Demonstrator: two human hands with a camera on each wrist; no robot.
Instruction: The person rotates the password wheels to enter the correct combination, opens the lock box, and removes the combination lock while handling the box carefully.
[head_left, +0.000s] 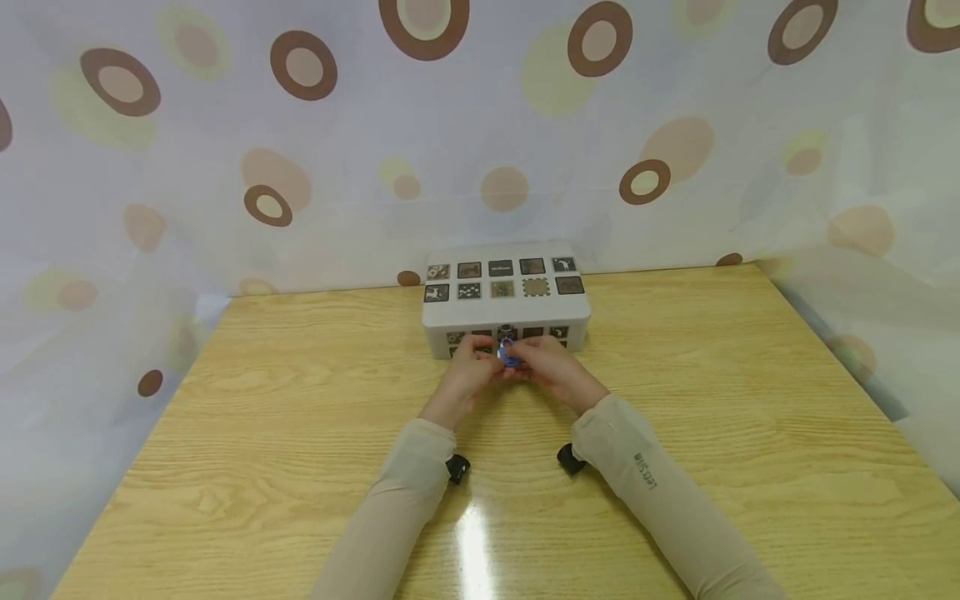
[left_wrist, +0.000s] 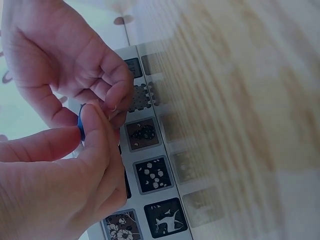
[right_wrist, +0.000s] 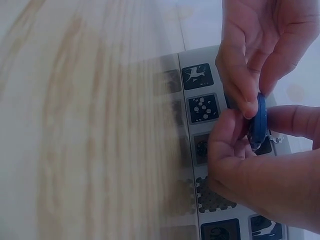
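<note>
Two bare hands, the left hand and the right hand, meet at one small, flat, rounded blue piece, and from my remote seat that meeting point is what matters most. It sits between them, just in front of the white rectangular box with dark picture squares, roughly at the middle of its front and near the small metal clasp.

Neither hand is nearer, since I see both grasping it: the left pinches one end between thumb and finger, while the right has its thumb on one side and bent fingers on the other, covering more of it. Both wrist views show me the piece edge-on, its thin profile running from one hand toward the other, about in line with the box's lower front edge on the light wood-grain table. From the head view it is too small and too covered by fingers for me to be sure which way its long axis lies, or whether it touches the clasp.

By my judgement, the alignment of piece and clasp is the relation to watch: the box lies straight ahead, beyond the fingertips, and the two forearms come in evenly from either side.
</note>
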